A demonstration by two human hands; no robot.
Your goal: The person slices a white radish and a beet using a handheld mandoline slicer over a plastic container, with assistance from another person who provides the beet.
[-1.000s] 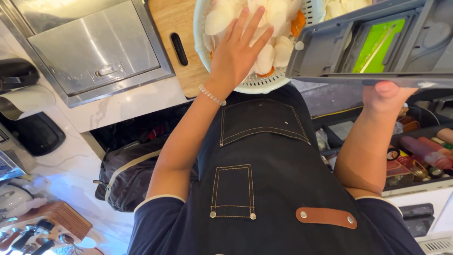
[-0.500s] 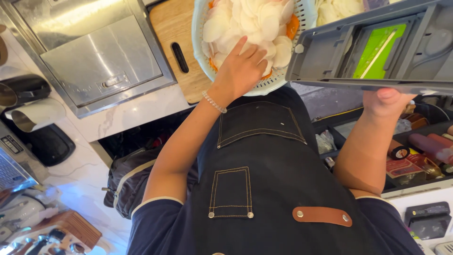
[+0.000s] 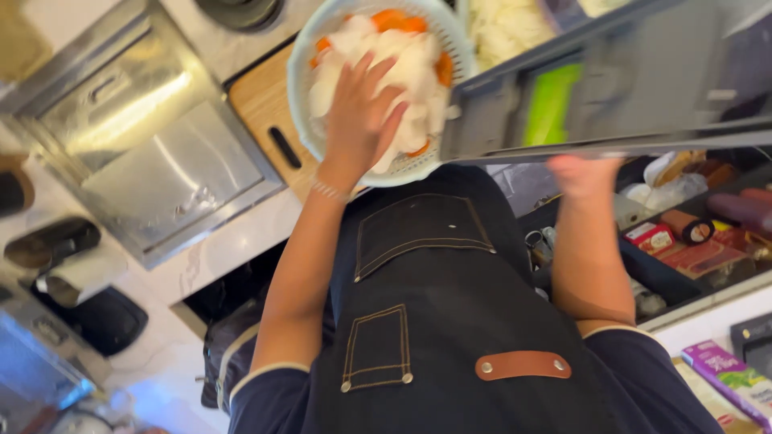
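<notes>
Left hand (image 3: 358,112) lies flat, fingers spread, on sliced vegetables (image 3: 402,72) in the pale colander (image 3: 301,72) — steadying them; right hand (image 3: 583,173) props the grey mandoline slicer (image 3: 643,96), grip blurred — cannot tell.

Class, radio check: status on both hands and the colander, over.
Left hand pressing into white and orange slices in the colander. Right hand gripping the grey slicer. Nothing blocking.

Left hand (image 3: 358,108) flat on white and orange vegetable slices (image 3: 410,56) in colander (image 3: 301,64); right hand (image 3: 583,173) grips grey slicer (image 3: 635,96).
</notes>
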